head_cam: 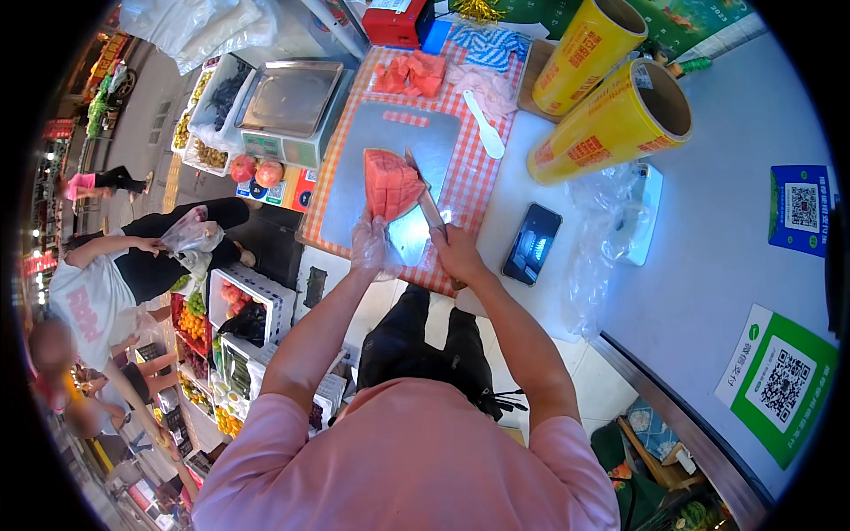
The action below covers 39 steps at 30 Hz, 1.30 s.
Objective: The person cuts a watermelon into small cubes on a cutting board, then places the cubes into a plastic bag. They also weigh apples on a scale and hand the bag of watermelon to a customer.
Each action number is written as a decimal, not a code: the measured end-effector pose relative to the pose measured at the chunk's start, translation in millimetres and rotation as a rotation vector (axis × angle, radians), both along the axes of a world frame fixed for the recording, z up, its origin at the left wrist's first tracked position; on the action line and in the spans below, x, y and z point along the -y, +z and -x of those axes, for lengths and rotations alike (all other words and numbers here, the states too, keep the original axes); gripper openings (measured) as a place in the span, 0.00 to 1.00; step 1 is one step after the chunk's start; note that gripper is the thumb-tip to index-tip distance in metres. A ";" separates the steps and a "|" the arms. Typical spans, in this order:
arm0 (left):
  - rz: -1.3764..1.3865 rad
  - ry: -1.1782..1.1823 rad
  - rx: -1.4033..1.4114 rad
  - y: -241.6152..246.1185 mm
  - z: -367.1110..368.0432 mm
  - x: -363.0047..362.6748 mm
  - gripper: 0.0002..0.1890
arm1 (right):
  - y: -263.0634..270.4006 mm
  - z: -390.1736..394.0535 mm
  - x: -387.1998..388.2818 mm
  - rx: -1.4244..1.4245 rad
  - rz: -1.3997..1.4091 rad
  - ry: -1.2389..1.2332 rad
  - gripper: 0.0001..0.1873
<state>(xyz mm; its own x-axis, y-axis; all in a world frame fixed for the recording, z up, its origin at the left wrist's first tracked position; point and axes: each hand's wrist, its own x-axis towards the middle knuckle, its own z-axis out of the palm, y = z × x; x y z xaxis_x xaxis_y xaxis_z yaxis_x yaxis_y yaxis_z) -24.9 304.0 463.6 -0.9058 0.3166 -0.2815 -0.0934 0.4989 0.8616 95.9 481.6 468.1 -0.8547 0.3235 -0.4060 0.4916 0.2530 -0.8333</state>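
A wedge of watermelon (pixel 390 184), its red flesh scored into blocks, rests on a metal cutting board (pixel 345 166). My left hand (pixel 369 245), in a clear plastic glove, holds the wedge at its near end. In my bare right hand (pixel 458 253) is the handle of a knife (pixel 430 207), whose blade lies along the wedge's right side. Cut watermelon pieces (pixel 410 73) fill a clear tray beyond the board. A white plastic spoon (pixel 487 129) lies on the red checked cloth (pixel 465 169).
Rolls of cling film (pixel 611 123) stand at the back right. A smartphone (pixel 532 244) lies on a white board, beside crumpled plastic film (pixel 594 232). A scale with a steel tray (pixel 290 99) and two pomegranates (pixel 255 171) are at the left. Fruit crates and people stand beyond.
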 end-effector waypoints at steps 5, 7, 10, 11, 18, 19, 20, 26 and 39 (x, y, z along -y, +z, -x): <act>-0.016 0.015 0.028 1.6 1.0 0.3 0.21 | -0.6 -7.5 16.8 -0.014 -0.001 0.012 0.23; 0.033 -0.004 -0.033 -5.1 2.9 5.3 0.19 | -1.3 -14.3 30.7 0.044 0.118 0.038 0.22; -0.003 -0.003 0.039 -2.4 1.8 7.1 0.17 | 0.9 -21.7 47.7 0.160 0.293 0.011 0.20; -0.144 0.021 0.136 -5.4 4.2 7.7 0.17 | 0.7 -20.8 46.7 0.144 0.318 0.020 0.20; -0.686 0.266 0.631 29.8 13.2 3.1 0.24 | 1.0 -18.7 33.7 0.129 0.459 0.021 0.20; -0.728 0.255 0.653 29.7 15.8 2.8 0.24 | -1.7 -17.7 35.7 0.114 0.448 0.022 0.20; -0.773 0.240 0.678 24.7 20.0 2.6 0.25 | -1.7 -16.0 36.9 0.099 0.435 0.020 0.20; -0.832 0.227 0.700 12.6 42.4 -1.8 0.24 | 32.8 -1.9 46.3 0.095 0.446 -0.030 0.20; -0.692 -0.014 0.721 89.2 189.2 -25.8 0.25 | 137.6 63.1 40.6 0.150 0.677 -0.191 0.17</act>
<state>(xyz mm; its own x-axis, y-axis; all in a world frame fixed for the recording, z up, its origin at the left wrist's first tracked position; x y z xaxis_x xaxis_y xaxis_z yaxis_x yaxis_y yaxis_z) -214.1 329.8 552.8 -0.5861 0.6279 -0.5121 -0.7065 -0.0865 0.7024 32.9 440.9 605.7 -0.7274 0.0975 -0.6793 0.5971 -0.3978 -0.6965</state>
